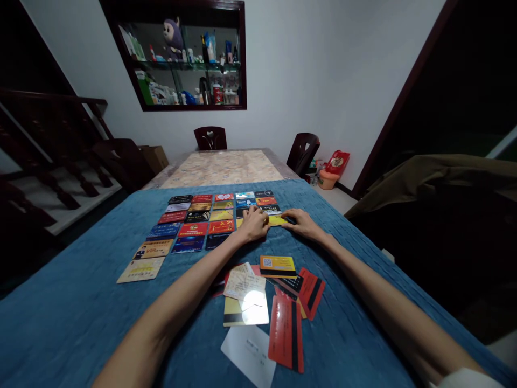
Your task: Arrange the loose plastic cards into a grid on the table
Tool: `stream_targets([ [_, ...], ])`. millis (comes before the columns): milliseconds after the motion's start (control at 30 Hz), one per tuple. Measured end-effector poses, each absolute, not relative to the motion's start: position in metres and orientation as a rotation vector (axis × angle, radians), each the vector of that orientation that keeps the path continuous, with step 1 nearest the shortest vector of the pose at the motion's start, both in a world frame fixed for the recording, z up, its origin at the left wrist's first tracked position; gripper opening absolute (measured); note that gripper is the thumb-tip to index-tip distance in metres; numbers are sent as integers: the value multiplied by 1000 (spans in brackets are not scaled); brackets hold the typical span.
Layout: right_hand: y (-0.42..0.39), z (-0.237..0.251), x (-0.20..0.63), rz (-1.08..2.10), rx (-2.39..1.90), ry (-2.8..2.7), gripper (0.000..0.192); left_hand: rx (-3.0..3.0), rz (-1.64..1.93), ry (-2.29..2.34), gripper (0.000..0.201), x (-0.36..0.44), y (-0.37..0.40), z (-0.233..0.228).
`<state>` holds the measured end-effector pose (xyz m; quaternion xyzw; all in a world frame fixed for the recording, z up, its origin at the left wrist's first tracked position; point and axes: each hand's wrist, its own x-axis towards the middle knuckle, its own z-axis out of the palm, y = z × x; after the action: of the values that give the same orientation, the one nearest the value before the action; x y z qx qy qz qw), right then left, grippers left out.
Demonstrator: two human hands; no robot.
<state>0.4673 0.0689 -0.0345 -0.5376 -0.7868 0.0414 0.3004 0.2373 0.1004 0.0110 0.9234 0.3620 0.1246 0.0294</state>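
A yellow card (277,220) lies at the right end of the laid-out cards, between my two hands. My left hand (254,223) is closed, with its curled fingers at the card's left end. From the other side, my right hand (302,223) pinches the right end with thumb and fingers. Columns of cards spread to the left, among them a red card (193,229), a dark blue card (188,244) and a gold VIP card (154,249). Nearer to me is a loose pile with an orange card (278,266), a red striped card (285,333) and a white card (249,355).
A blue cloth (97,302) covers the near part of the table, and the patterned tabletop (226,167) shows beyond it. Dark chairs (210,139) stand around the far end. At right, brown fabric (440,175) hangs beside the table.
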Motion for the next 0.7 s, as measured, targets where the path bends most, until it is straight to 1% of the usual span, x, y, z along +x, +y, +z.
stream_targets([
  [300,68,-42,467,55,-1458,-2091,31,3006,333,968,20,237,93,14],
  [700,69,-48,466,-13,-1490,-2109,34,3031,323,947,21,233,89,15],
])
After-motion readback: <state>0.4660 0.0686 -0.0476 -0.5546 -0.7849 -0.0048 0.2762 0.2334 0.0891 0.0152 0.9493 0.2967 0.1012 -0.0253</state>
